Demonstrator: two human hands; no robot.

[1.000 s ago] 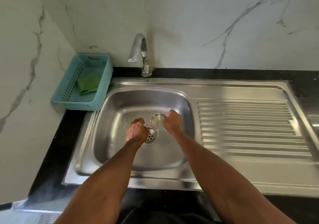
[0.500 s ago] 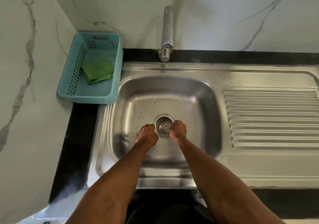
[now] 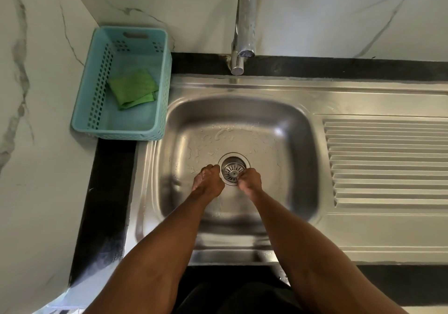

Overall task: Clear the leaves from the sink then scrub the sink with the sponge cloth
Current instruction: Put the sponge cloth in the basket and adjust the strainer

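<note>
Both hands reach down into the steel sink (image 3: pixel 286 129), one on either side of the drain strainer (image 3: pixel 233 171) at the middle of the basin floor. The left hand (image 3: pixel 208 180) is balled into a fist just left of the strainer, knuckles up; its fingers are curled under, and whether they hold anything cannot be told from this angle. The right hand (image 3: pixel 249 180) sits at the strainer's right edge, fingers bent and drawn together, the tips seemingly pinching the strainer's rim, though the contact is too small to be sure of. Water beads and streaks lie on the basin floor behind the drain. The green sponge cloth (image 3: pixel 133 88) lies folded inside the teal basket (image 3: pixel 121 133), which stands on the black desk (image 3: pixel 109 192) at the sink's back left corner. The tap (image 3: pixel 243 23) rises behind the basin, and the ribbed draining board (image 3: pixel 388 163) stretches to the right.
</note>
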